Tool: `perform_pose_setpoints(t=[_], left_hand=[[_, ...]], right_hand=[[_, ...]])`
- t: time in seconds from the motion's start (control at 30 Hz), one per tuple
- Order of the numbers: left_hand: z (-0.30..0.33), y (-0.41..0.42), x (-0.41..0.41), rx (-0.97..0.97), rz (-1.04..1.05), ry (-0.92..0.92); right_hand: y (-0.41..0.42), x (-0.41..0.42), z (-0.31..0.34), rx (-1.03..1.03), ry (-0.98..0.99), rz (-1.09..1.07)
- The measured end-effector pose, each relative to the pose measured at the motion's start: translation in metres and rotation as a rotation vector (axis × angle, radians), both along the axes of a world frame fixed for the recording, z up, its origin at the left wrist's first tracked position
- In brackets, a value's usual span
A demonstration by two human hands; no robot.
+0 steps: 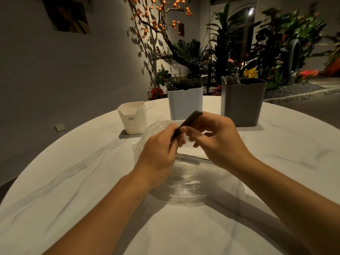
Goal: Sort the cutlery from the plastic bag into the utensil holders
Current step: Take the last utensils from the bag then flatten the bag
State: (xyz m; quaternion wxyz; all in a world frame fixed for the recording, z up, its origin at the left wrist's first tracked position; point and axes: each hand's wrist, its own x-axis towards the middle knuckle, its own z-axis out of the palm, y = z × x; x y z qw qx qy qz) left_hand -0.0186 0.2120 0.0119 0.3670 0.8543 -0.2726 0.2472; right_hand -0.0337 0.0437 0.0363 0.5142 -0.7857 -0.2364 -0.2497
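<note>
Hands meet above the clear plastic bag (185, 173) on the bench (73, 181): left hand (158, 151) and right hand (219, 138) both pinch a dark, slim, blurred cutlery piece (189, 121), tilted toward the white holder (184, 103).

A round white marble-look table (77, 181) with grey veins fills the foreground in dim, warm light. Behind it stands a plain grey wall (64, 70) with a dark framed picture (67, 14). To the right, a bare branching tree with small orange fruits (158, 17) casts shadows beside dense green leafy plants (276, 43).
</note>
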Motion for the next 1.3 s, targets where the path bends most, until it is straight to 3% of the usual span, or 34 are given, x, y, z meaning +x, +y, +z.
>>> perform_pose_setpoints(t=[0.17,0.4,0.67,0.8,0.97,1.07,1.17,1.3], left_hand=[[0.011,-0.007,-0.007,-0.196,-0.143,0.256],[0.013,-0.001,-0.006,-0.218,-0.145,0.570],[0.027,0.005,-0.009,-0.384,-0.306,0.918],[0.036,0.012,-0.009,-0.681,-0.375,1.087],[0.035,0.019,-0.004,-1.020,-0.412,1.015],[0.035,0.021,0.001,-1.187,-0.431,0.912],[0.036,0.022,0.004,-1.304,-0.373,0.794],[0.034,0.018,0.004,-1.249,-0.218,0.666]], right_hand=[[-0.003,0.002,0.003,0.117,0.085,0.021],[-0.007,0.005,0.006,0.384,0.215,0.027],[-0.013,0.009,0.008,0.448,0.310,-0.025],[-0.018,0.011,0.010,0.585,0.428,-0.001],[-0.020,0.012,0.010,0.720,0.518,0.064],[-0.022,0.010,0.010,0.691,0.522,0.108],[-0.019,0.006,0.008,0.469,0.533,0.153],[-0.008,0.002,0.004,0.071,0.585,0.151]])
